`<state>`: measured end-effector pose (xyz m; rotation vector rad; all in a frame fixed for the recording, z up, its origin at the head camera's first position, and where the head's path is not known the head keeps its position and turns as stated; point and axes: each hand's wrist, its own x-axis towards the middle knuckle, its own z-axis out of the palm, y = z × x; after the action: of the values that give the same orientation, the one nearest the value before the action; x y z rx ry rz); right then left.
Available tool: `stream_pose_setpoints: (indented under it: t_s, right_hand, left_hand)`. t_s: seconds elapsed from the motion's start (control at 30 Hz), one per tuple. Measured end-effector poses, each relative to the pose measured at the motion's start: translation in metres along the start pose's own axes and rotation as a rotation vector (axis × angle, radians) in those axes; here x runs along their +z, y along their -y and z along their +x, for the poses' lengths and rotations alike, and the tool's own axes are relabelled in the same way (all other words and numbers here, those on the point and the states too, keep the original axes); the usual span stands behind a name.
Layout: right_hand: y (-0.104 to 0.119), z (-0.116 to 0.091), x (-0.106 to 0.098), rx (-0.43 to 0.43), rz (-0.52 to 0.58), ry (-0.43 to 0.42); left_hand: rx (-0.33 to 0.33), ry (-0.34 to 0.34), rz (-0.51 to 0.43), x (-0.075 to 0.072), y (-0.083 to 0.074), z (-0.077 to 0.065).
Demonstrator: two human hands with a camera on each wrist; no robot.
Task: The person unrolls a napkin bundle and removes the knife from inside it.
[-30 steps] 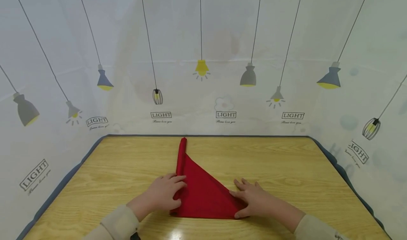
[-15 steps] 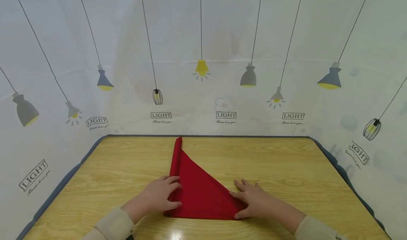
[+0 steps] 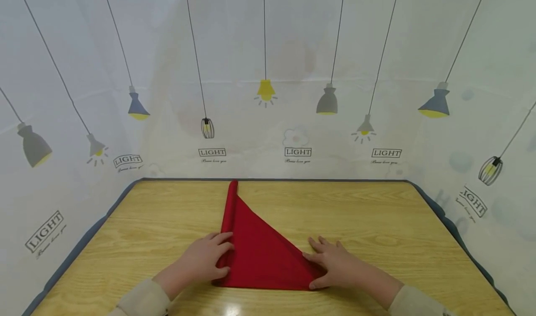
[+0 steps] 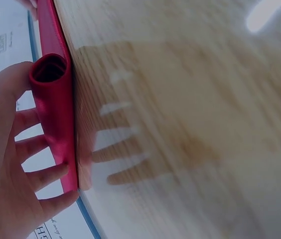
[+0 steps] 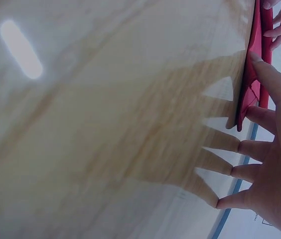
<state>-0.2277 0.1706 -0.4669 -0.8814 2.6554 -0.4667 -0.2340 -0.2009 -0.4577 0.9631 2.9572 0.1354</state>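
A red cloth (image 3: 268, 255) lies on the wooden table, its left side rolled into a tube (image 3: 229, 209) and the rest a flat triangle. My left hand (image 3: 203, 255) rests on the near part of that roll, fingers spread along it. In the left wrist view the tube's hollow end (image 4: 50, 69) faces the camera, with the thumb beside it. At the cloth's right corner (image 5: 251, 89), my right hand (image 3: 337, 262) presses with thumb and index finger. Its other fingers are spread, their tips on the bare wood in the right wrist view.
The wooden table (image 3: 368, 213) has a dark blue edging (image 3: 272, 179) along its back and sides. White sheeting (image 3: 234, 64) printed with hanging lamps stands behind and at both sides. A light reflection shows near the front.
The left hand and the roll have moved to the left, and the flat part of the cloth has grown wider. The right hand has stayed at its corner.
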Motion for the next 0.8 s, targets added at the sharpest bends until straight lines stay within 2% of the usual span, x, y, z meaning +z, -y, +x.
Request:
stream_pose_setpoints:
  t_s: [0.17, 0.3, 0.47, 0.57, 0.8]
  right_hand:
    - [-0.001, 0.000, 0.001, 0.002, -0.002, 0.001]
    - [-0.002, 0.000, 0.002, 0.003, 0.002, 0.004]
    - [-0.001, -0.001, 0.001, 0.006, 0.006, 0.008]
    - [0.000, -0.002, 0.001, 0.004, 0.007, 0.006]
    - [0.002, -0.001, 0.000, -0.001, -0.006, 0.003]
  left_hand:
    - [0.034, 0.010, 0.005, 0.000, 0.002, -0.002]
    - [0.037, 0.012, 0.009, 0.002, 0.004, -0.004]
    - [0.040, -0.022, 0.017, 0.003, 0.007, -0.006]
    - [0.029, -0.037, 0.026, 0.003, 0.009, -0.008]
    - [-0.010, -0.014, 0.036, 0.003, 0.013, -0.012]
